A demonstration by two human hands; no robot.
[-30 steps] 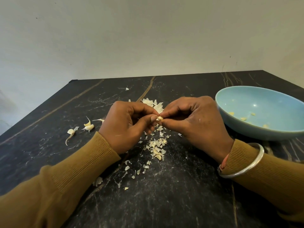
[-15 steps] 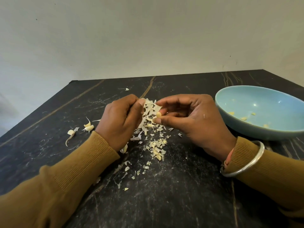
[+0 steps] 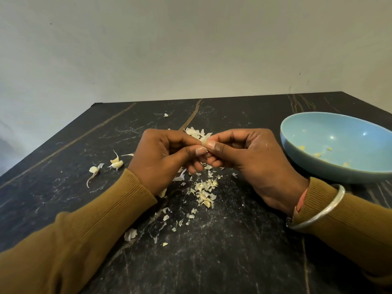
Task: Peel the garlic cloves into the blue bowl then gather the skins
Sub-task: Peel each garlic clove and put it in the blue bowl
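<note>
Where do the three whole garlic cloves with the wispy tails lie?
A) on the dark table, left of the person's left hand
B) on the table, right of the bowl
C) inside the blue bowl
A: the tailed cloves lie on the dark table left of the left hand, which with the right hand pinches a separate garlic piece; the blue bowl holds only small yellowish bits.

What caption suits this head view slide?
Left hand and right hand pinch a garlic clove over scattered skins, beside the blue bowl.

Blk table [image 3: 233, 262]: blue bowl [image 3: 318, 167], skins [image 3: 204, 195], cloves [image 3: 116, 164]
</note>
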